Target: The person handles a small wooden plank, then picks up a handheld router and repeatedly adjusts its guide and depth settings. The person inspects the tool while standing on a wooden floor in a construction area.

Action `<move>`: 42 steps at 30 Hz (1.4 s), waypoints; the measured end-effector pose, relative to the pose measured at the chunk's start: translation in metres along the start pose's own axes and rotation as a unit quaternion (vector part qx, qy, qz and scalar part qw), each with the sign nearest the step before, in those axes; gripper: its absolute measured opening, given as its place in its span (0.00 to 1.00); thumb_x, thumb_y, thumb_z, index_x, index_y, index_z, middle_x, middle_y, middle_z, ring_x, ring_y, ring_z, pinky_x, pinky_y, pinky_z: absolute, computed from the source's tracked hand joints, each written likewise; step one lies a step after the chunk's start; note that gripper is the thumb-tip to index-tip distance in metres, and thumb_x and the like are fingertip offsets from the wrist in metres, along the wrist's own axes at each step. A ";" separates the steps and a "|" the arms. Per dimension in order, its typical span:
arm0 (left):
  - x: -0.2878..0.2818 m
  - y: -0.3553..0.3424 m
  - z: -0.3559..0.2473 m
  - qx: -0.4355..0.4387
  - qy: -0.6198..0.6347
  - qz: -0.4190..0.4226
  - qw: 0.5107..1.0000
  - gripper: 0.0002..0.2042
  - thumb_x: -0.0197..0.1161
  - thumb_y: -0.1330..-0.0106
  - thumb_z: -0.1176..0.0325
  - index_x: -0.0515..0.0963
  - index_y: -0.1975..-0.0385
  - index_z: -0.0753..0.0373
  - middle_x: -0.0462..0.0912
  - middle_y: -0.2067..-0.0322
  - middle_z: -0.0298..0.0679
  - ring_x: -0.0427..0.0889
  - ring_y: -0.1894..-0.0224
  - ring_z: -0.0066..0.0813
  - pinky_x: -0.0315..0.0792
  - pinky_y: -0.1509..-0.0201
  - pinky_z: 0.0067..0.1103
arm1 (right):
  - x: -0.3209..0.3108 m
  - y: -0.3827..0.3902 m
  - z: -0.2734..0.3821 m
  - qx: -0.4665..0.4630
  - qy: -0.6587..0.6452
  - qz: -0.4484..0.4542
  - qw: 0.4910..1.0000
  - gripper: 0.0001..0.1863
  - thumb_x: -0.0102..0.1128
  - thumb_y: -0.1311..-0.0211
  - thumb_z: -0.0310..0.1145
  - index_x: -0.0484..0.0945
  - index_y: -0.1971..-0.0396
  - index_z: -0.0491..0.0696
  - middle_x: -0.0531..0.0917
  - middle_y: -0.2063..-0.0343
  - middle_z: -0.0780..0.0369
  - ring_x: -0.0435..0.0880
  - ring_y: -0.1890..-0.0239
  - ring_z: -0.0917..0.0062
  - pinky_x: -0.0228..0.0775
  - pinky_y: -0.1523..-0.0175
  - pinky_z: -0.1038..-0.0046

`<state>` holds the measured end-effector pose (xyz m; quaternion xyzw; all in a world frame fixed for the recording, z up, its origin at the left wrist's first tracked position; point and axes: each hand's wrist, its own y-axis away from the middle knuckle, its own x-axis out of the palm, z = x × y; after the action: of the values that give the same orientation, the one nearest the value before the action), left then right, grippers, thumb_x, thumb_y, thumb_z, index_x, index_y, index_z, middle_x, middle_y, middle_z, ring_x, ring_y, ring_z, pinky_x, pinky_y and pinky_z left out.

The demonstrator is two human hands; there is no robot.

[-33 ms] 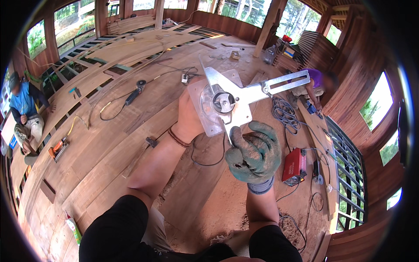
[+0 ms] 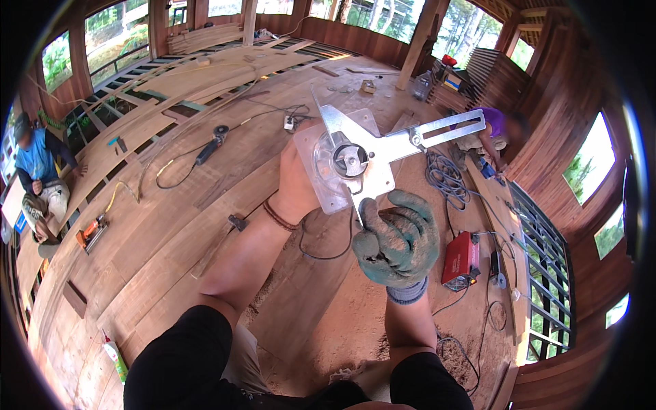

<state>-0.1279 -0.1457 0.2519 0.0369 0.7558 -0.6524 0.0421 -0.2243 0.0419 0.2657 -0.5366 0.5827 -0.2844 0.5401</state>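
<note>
1. Two hands on one part: metal-and-clear-plastic plate assembly (image 2: 383,150), held up in front of the chest, above the plank floor (image 2: 171,246).
2. Bare left hand (image 2: 295,179) is at the plate assembly's left edge, holding it; its fingers go behind, so exact grip is hidden.
3. Gloved right hand (image 2: 400,239) sits just below the plate assembly, fingers curled in, thumb side at the lower pointed tip (image 2: 359,210). Can't tell if it's pinching or only touching.
4. Slotted arm (image 2: 451,130) points off the plate assembly's right; round hub (image 2: 350,160) sits near its middle.
5. Step in hand, my read: checking or adjusting the part, not cutting.
6. Next move probably calls for a steady left hold while the right works the tip; watch that pointed end.
7. Around the plate assembly: angle grinder (image 2: 208,149) well left, red machine box (image 2: 461,261) lower right, coiled cable (image 2: 445,181) right.
</note>
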 end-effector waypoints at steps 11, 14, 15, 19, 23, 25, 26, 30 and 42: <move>-0.003 -0.014 -0.003 0.021 -0.037 -0.012 0.999 0.19 0.79 0.51 0.60 0.80 0.64 0.61 0.85 0.67 0.37 0.85 0.66 0.31 0.78 0.63 0.26 | 0.009 -0.010 -0.001 -0.021 0.015 -0.019 0.999 0.07 0.65 0.39 0.28 0.85 0.61 0.47 0.85 0.76 0.64 0.84 0.76 0.74 0.81 0.49 0.63; -0.002 -0.015 -0.002 0.008 -0.001 -0.019 1.000 0.18 0.80 0.51 0.60 0.80 0.66 0.61 0.84 0.69 0.37 0.84 0.67 0.31 0.78 0.64 0.26 | 0.011 -0.012 -0.001 -0.028 0.006 -0.033 0.999 0.07 0.65 0.40 0.27 0.85 0.62 0.47 0.85 0.76 0.64 0.85 0.76 0.74 0.81 0.48 0.63; -0.002 -0.014 -0.002 0.008 0.001 -0.018 1.000 0.19 0.80 0.51 0.60 0.80 0.66 0.61 0.84 0.69 0.37 0.84 0.68 0.31 0.78 0.64 0.26 | 0.010 -0.011 0.000 -0.027 0.006 -0.027 0.999 0.06 0.66 0.40 0.27 0.85 0.63 0.48 0.86 0.76 0.64 0.85 0.76 0.74 0.81 0.48 0.63; 0.000 -0.010 0.000 -0.011 0.009 -0.012 1.000 0.19 0.79 0.51 0.60 0.80 0.65 0.60 0.83 0.68 0.37 0.83 0.66 0.33 0.78 0.62 0.27 | 0.009 -0.009 0.002 -0.017 0.011 -0.006 1.000 0.06 0.66 0.41 0.26 0.84 0.64 0.48 0.86 0.76 0.64 0.86 0.75 0.74 0.81 0.47 0.62; 0.000 -0.008 -0.003 -0.041 0.028 0.006 0.999 0.18 0.74 0.49 0.58 0.82 0.60 0.57 0.84 0.59 0.39 0.83 0.55 0.42 0.78 0.53 0.33 | 0.010 -0.009 0.002 -0.022 0.009 -0.020 1.000 0.07 0.67 0.43 0.25 0.84 0.64 0.49 0.86 0.75 0.64 0.86 0.75 0.74 0.81 0.47 0.62; -0.001 -0.010 -0.003 -0.017 0.011 -0.001 1.000 0.18 0.75 0.49 0.59 0.81 0.61 0.58 0.84 0.61 0.39 0.83 0.57 0.40 0.78 0.54 0.32 | 0.011 -0.009 0.002 -0.023 -0.001 -0.031 0.999 0.07 0.67 0.43 0.24 0.84 0.64 0.49 0.86 0.75 0.64 0.86 0.75 0.74 0.81 0.46 0.62; -0.001 -0.011 -0.003 -0.006 0.004 -0.005 1.000 0.18 0.76 0.50 0.59 0.81 0.62 0.59 0.84 0.63 0.38 0.83 0.59 0.39 0.78 0.56 0.31 | 0.011 -0.010 0.002 -0.018 0.003 -0.026 0.999 0.08 0.67 0.43 0.24 0.84 0.64 0.49 0.86 0.75 0.64 0.86 0.74 0.74 0.81 0.46 0.62; -0.002 -0.014 0.000 0.027 -0.008 -0.015 0.999 0.19 0.79 0.51 0.61 0.79 0.65 0.61 0.83 0.69 0.37 0.83 0.69 0.33 0.77 0.66 0.27 | 0.009 -0.010 0.000 -0.029 0.020 -0.009 0.999 0.10 0.68 0.45 0.23 0.84 0.62 0.50 0.86 0.73 0.65 0.85 0.73 0.74 0.81 0.46 0.62; 0.002 -0.004 0.009 -0.003 0.014 -0.008 1.000 0.17 0.77 0.46 0.64 0.79 0.61 0.61 0.85 0.67 0.34 0.84 0.67 0.27 0.79 0.65 0.24 | 0.006 -0.008 -0.002 -0.035 0.031 -0.002 0.999 0.09 0.69 0.42 0.31 0.86 0.61 0.49 0.84 0.74 0.66 0.85 0.70 0.71 0.81 0.49 0.60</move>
<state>-0.1301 -0.1556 0.2542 0.0400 0.7589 -0.6495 0.0268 -0.2225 0.0336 0.2713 -0.5474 0.6071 -0.2817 0.5023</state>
